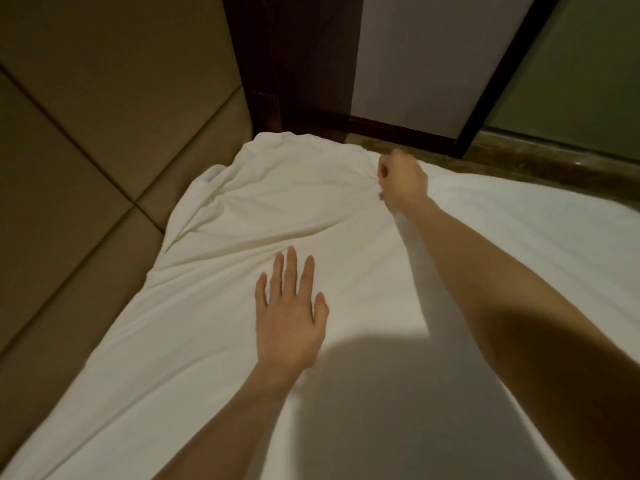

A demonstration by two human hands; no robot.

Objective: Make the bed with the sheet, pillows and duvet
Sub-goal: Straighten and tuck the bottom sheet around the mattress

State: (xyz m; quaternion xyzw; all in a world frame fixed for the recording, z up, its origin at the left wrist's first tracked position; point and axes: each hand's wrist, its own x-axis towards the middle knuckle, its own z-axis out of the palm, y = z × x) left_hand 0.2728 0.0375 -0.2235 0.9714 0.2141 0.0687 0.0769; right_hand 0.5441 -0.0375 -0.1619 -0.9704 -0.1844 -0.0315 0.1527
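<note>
A white sheet (221, 323) covers the bed and fills the lower part of the head view, wrinkled and bunched at its far corner. My left hand (289, 315) lies flat on the sheet with straight, spread fingers, near the middle. My right hand (401, 180) reaches to the far edge near the corner and grips a fold of the sheet in a fist, with creases running out from it. No pillows or duvet are in sight.
A padded beige headboard (97, 133) rises along the left side of the bed. Beyond the far corner stands a dark wooden frame (294, 74) with a pale panel. A brown stone ledge (519, 161) runs along the far right edge.
</note>
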